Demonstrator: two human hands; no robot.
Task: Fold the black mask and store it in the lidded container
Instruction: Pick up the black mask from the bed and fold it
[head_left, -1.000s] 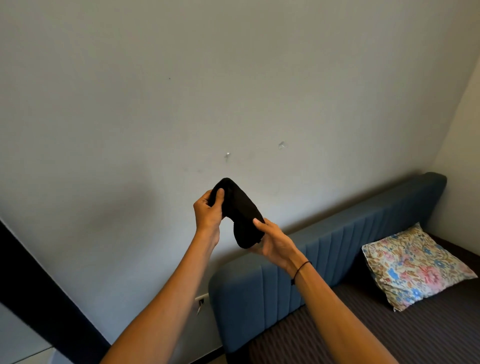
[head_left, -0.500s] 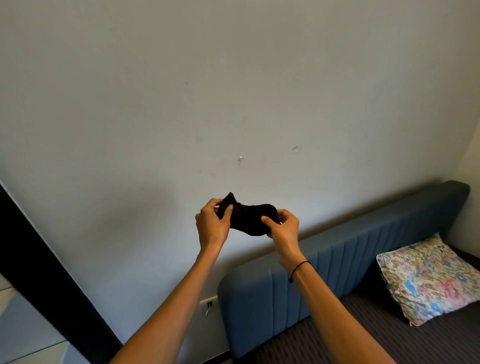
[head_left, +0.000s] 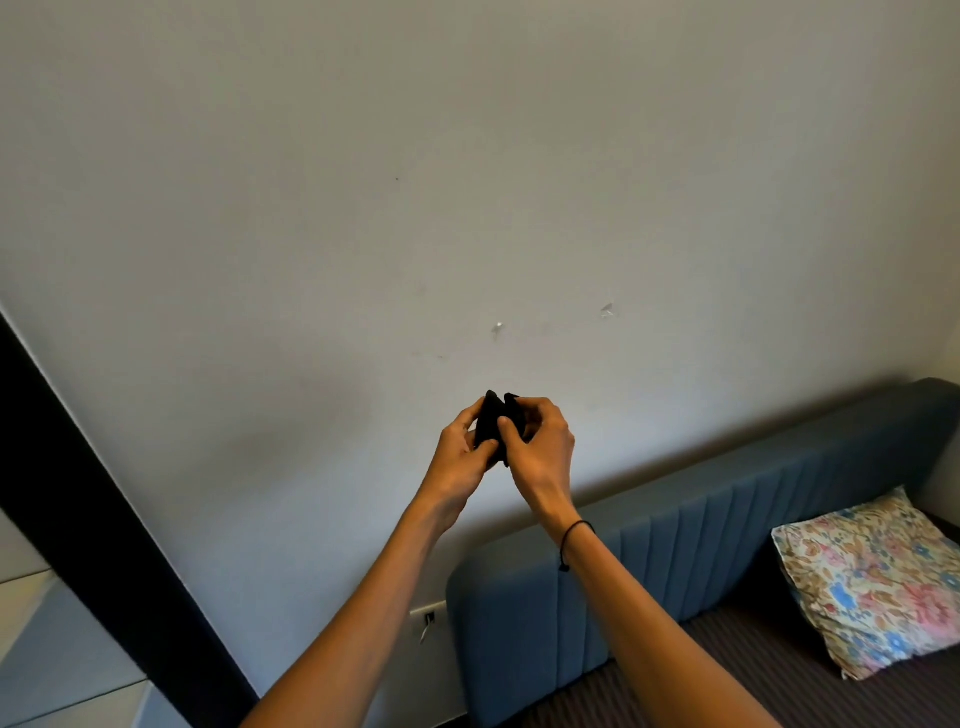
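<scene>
The black mask (head_left: 491, 422) is pinched between both hands, held up in front of the grey wall. It is doubled over, its two ends standing up side by side between my fingers. My left hand (head_left: 460, 457) grips it from the left, thumb pressed on the fabric. My right hand (head_left: 543, 447) grips it from the right and covers much of it; a thin black cord circles that wrist. No lidded container is in view.
A blue padded headboard (head_left: 701, 551) runs along the wall at lower right, with a floral pillow (head_left: 872, 577) on the dark striped bed (head_left: 769, 691). A wall socket (head_left: 429, 618) sits left of the headboard. A black diagonal band (head_left: 98, 514) crosses the lower left.
The mask was stretched out between my hands; my hands have come together and the mask is now folded in half between them. The view has drifted slightly left.
</scene>
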